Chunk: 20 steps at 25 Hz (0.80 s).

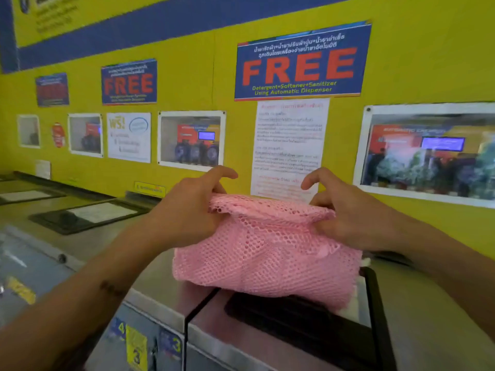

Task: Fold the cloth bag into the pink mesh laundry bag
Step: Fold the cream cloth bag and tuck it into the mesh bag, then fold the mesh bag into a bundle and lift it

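Observation:
The pink mesh laundry bag (pixel 267 253) is held up above the top of a washing machine, bulging as if something fills it. My left hand (pixel 190 207) pinches the left end of its upper edge, index finger lifted. My right hand (pixel 345 212) grips the right end of the same edge. A small bit of white cloth (pixel 365 262) peeks out at the bag's lower right; the cloth bag itself is hidden inside the mesh or cannot be told apart.
A steel washing machine top (pixel 203 317) with a black lid (pixel 375 317) lies right under the bag. More machine tops (pixel 80 215) run off to the left. A yellow wall (pixel 187 76) with blue FREE signs and posters stands close behind.

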Motion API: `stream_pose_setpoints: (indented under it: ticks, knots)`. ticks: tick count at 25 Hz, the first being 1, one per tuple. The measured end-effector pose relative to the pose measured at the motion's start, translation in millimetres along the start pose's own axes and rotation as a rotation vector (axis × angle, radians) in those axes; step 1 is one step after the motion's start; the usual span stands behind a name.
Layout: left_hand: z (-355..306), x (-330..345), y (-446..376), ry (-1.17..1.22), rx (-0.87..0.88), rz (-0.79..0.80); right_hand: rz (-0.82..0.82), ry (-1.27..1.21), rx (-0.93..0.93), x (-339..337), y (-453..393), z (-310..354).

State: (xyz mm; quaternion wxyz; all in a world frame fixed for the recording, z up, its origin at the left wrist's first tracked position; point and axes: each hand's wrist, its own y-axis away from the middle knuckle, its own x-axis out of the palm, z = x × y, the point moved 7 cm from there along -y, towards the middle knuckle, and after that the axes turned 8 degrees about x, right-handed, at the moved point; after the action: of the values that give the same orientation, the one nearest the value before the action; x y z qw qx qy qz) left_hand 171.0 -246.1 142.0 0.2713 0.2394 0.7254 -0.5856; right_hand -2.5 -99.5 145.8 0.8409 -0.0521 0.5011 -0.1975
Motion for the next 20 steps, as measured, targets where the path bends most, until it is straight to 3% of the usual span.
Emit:
stream_pose_setpoints:
  ticks: [4,9,12,14,17,20]
  knots:
    - [56,46,-51,-0.023,-0.168,0.170,0.028,0.032,0.177,-1,-64,-43]
    - [61,95,-60,-0.516,-0.284,0.094,0.023,0.248,0.315,21,-123,-88]
    - [43,132,-39,-0.403,-0.316,0.024,-0.318,0.579,0.250,17,-128,-87]
    - [55,163,-17,-0.302,-0.495,0.231,-0.399,0.590,0.043,35,-120,-73]
    - [74,195,14,-0.261,-0.656,0.532,-0.103,0.630,-0.078,89,-110,-79]
    - [88,205,20,-0.203,-0.618,0.634,0.090,0.658,0.133,105,-124,-130]
